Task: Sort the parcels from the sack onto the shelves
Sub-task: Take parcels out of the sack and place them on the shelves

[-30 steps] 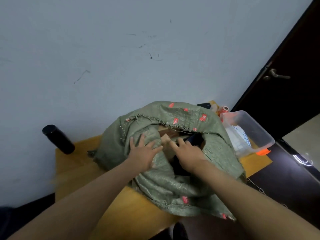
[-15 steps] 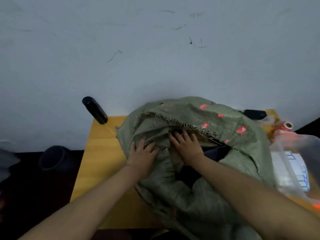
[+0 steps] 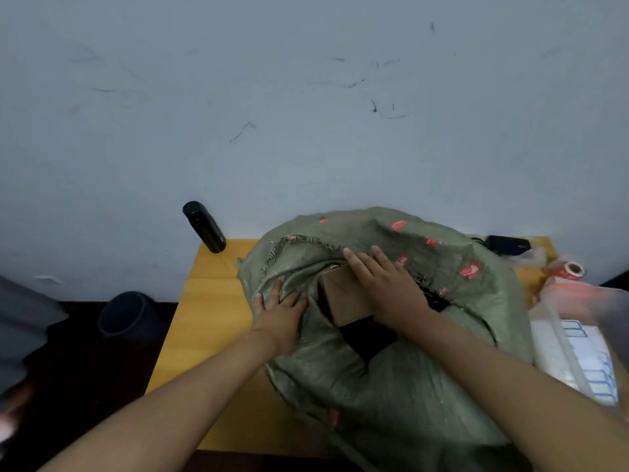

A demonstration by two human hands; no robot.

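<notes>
At the sack (image 3: 391, 386) mouth, a brown cardboard parcel (image 3: 343, 298) now stands exposed, unseen half a second before; right hand (image 3: 384, 287) lies flat-fingered on its top, left hand (image 3: 279, 313) presses spread on the cloth. Parcel's lower part stays hidden in the dark opening; table (image 3: 211, 321) is mostly covered.

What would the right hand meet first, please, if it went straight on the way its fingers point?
Probably the far rim of the green sack: the right hand lies on the cardboard box, fingers pointing toward it, though depth is unclear.
</notes>
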